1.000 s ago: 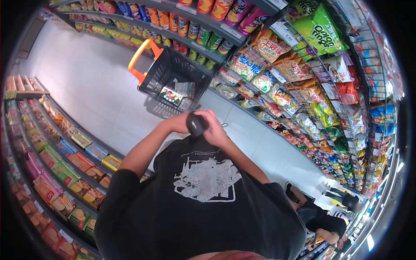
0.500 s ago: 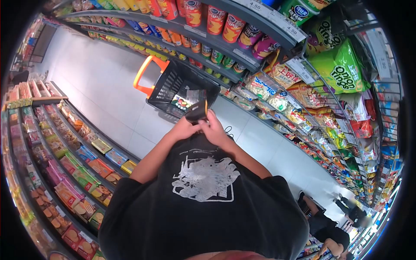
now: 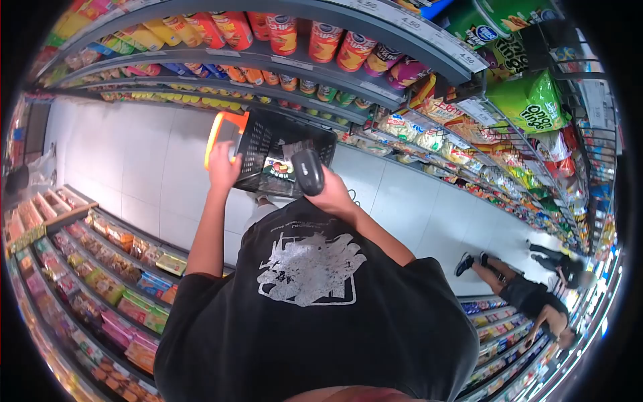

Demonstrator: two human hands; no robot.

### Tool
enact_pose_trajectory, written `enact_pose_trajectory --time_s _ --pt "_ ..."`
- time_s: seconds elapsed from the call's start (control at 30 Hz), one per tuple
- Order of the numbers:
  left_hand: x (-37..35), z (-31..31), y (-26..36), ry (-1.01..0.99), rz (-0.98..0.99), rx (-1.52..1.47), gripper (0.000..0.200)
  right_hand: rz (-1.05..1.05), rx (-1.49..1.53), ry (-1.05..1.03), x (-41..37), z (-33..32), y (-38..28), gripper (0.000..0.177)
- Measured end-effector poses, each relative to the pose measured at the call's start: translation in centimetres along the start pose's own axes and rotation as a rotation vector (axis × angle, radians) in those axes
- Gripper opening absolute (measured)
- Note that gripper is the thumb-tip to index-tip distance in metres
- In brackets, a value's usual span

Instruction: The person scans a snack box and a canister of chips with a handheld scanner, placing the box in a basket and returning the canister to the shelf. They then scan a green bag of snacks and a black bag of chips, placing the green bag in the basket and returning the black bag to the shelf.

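Observation:
My right hand (image 3: 333,194) is wrapped round the lower end of a black oblong object (image 3: 309,172) with rounded ends and small pale lettering, whose kind I cannot make out. My left hand (image 3: 226,166), somewhat blurred, is at the orange handle (image 3: 216,130) of a black shopping basket (image 3: 254,137); its fingers look stretched out, and any firm grip does not show. The basket is on the floor in front of me. Inside lies a dark pack with a colourful picture (image 3: 278,167), beside a clear-looking wrapper. The black object partly hides the basket's contents.
Shelves of chip canisters (image 3: 321,41) run along the far side, with bagged snacks and a green onion rings bag (image 3: 532,107) at the right. Biscuit shelves (image 3: 134,305) curve along the left. A person (image 3: 529,295) stands in the aisle at lower right, with another person beyond.
My left hand has left the black object and moved left to the basket handle. My right hand keeps the object, now turned more upright. The nearer person at right shows more fully.

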State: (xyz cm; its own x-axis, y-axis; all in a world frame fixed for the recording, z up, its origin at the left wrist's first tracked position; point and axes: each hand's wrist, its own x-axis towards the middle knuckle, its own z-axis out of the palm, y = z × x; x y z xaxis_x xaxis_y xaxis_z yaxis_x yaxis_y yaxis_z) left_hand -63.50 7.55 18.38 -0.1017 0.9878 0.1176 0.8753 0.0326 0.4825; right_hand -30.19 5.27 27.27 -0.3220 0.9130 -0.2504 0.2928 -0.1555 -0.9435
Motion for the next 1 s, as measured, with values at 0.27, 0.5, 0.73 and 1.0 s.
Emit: enact_pose_trajectory --time_s 0.27,0.5,0.73,1.0 --pt "4.6 6.8 -17.1 -0.260 -0.413 -0.602 0.039 0.026 -0.139 0.315 -0.3 9.7 -1.5 0.040" --pt "4.7 5.3 -17.3 -0.266 -0.495 -0.651 0.042 0.149 -0.157 0.337 -0.1 17.3 -3.4 0.041" --pt "4.9 5.4 -23.1 -0.176 -0.497 -0.581 0.041 0.162 -0.152 0.345 -0.6 18.7 -5.3 0.037" --pt "6.4 -0.5 -30.4 -0.264 -0.661 -0.587 0.037 0.152 -0.059 0.437 -0.5 17.9 -2.8 0.031"
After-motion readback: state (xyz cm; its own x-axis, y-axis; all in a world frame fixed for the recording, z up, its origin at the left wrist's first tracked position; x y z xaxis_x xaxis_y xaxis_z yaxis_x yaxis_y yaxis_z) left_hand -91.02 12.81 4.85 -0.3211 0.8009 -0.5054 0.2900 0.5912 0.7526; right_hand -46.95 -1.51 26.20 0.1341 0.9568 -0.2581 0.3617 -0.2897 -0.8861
